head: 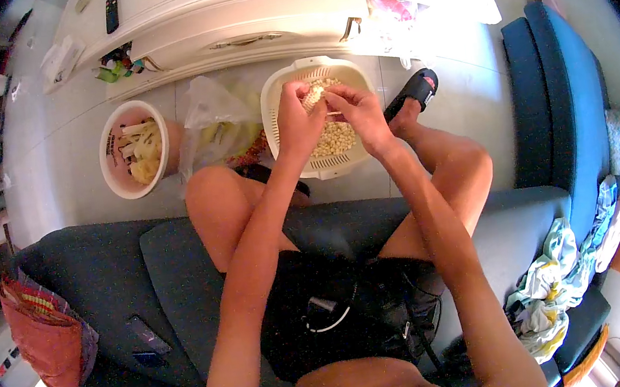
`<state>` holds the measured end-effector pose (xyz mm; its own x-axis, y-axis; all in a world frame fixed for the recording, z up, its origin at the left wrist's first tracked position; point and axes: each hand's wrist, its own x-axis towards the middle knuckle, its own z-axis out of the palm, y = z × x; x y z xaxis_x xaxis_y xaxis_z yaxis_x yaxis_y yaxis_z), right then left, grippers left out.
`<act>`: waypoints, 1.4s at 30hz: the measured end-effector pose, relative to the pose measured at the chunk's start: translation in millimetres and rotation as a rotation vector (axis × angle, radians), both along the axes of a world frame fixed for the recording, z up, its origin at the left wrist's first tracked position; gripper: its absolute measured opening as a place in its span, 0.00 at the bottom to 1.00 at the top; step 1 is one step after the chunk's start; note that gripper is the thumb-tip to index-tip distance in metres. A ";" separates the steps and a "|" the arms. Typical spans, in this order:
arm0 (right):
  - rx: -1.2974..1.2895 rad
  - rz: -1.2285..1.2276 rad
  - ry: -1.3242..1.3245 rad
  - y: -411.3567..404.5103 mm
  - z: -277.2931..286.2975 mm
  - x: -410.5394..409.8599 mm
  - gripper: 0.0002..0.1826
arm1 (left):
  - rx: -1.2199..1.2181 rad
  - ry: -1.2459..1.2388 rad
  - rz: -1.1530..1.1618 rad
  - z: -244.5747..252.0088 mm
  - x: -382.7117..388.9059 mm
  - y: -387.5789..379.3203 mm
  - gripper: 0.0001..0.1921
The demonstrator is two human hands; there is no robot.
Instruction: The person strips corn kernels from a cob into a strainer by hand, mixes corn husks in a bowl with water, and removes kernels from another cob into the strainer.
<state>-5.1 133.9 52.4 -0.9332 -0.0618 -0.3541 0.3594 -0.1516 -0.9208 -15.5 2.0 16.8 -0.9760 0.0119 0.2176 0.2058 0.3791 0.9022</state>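
Above a cream plastic colander basket [322,168], my left hand [301,115] grips a pale corn cob [313,99]. My right hand [355,111] touches the cob's right side with its thumb and fingers bent in. Loose pale corn kernels [333,139] lie in the basket under both hands. To the left, a pink bucket with a white rim [105,159] holds husks and bare-looking cobs [143,146]. Between bucket and basket lies a clear plastic bag [202,105] with greenish-yellow contents, perhaps corn in husks.
A long white cabinet [244,20] stands beyond the basket, with a black remote control [111,13] on top. Under me is a dark sofa [175,266], bearing crumpled cloth [545,293] at right and a reddish cushion [45,338] at left. My foot wears a black slipper [413,93].
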 end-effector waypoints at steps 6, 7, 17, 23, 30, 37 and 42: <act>-0.004 0.003 0.073 -4.8 0.1 1.4 0.22 | -0.060 -0.032 0.054 12.7 2.9 4.7 0.18; 0.011 -0.007 0.078 -4.4 -1.3 0.8 0.22 | -0.110 -0.007 0.052 13.7 4.1 6.2 0.17; 0.261 -0.008 0.108 4.4 -17.2 -1.8 0.17 | -0.161 0.068 0.001 21.7 13.6 14.1 0.15; 0.447 -0.014 0.248 2.7 -21.5 -0.1 0.15 | -0.192 0.075 -0.028 18.9 15.3 15.1 0.15; 0.501 0.039 0.296 0.8 -25.2 0.6 0.14 | -0.192 0.072 -0.039 10.6 17.2 14.5 0.15; 0.514 0.034 0.320 7.1 -38.2 -2.6 0.13 | -0.136 -0.072 -0.006 16.6 20.2 17.7 0.14; 0.455 0.035 0.341 2.6 -32.2 -1.9 0.14 | -0.092 -0.062 0.011 15.1 19.9 14.8 0.16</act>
